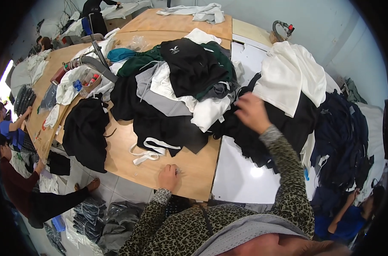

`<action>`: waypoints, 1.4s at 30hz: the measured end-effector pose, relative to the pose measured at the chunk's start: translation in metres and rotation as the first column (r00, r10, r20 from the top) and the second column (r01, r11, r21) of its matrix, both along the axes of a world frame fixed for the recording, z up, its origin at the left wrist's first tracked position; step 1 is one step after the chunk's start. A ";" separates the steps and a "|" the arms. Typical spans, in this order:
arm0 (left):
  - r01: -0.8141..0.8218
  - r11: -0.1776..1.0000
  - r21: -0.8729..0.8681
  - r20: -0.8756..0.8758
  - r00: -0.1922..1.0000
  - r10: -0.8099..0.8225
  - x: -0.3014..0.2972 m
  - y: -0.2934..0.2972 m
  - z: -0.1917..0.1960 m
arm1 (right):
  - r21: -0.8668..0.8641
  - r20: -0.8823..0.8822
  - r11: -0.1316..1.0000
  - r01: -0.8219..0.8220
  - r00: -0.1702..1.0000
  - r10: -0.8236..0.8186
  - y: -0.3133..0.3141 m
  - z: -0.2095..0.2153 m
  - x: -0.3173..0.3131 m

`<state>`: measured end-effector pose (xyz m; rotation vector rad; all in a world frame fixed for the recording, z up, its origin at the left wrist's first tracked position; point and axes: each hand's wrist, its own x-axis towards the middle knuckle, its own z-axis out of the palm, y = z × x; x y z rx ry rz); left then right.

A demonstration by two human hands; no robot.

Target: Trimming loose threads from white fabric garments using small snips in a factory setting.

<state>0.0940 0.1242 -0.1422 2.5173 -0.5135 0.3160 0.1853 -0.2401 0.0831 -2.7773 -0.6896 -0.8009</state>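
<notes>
Left hand (168, 176): clenched in a loose fist, knuckles resting on the bare wood at the near edge of the bench (189, 170); nothing visible in it.
Right hand (252, 112): blurred, fingers spread and released, over the black pile (249, 136); whether it touches the cloth cannot be told.
Black pile: dark garments heaped across the seam between the wooden bench and the white board (241, 179), towards the right edge.
White garment (290, 74): draped over the far part of the black pile, just right of the right hand.
Mixed heap (181, 81): black, white, grey and green clothes stacked mid-bench, left of the right hand.
White strap (147, 151): loose looped band lying on the wood, near the left hand, touching the heap's black edge.
Black garment (86, 132): hangs over the bench's left edge.
Navy clothes (343, 132): piled off the right edge.
Hose (98, 64): grey, lying across the far left part of the bench.
Other people: seated below the left edge; one in blue at the lower right.
</notes>
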 end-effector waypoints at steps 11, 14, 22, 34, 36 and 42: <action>-0.005 0.999 -0.046 0.007 1.000 0.005 -0.005 0.002 -0.001 | -0.342 -0.093 0.679 0.649 0.696 -0.712 -0.031 -0.009 0.083; 0.018 0.999 -0.050 0.011 1.000 -0.018 -0.003 -0.006 -0.004 | -0.523 0.071 0.409 0.748 0.517 -0.853 -0.154 -0.023 0.053; -0.005 0.999 -0.049 -0.027 1.000 0.004 -0.007 0.000 -0.004 | 0.356 0.272 0.557 0.750 0.487 -0.830 -0.215 0.115 0.076; -0.017 1.000 -0.007 -0.084 0.996 0.017 -0.003 -0.005 -0.004 | 0.036 0.021 0.461 0.887 0.461 -0.887 -0.339 0.211 -0.159; -0.030 1.000 0.008 -0.082 0.996 0.030 -0.003 -0.004 -0.003 | 0.037 -0.015 0.469 0.882 0.470 -0.883 -0.322 0.180 -0.147; -0.050 0.999 0.016 -0.053 0.997 0.051 -0.008 -0.005 -0.003 | 0.249 0.296 0.528 0.812 0.455 -0.840 -0.215 0.168 -0.030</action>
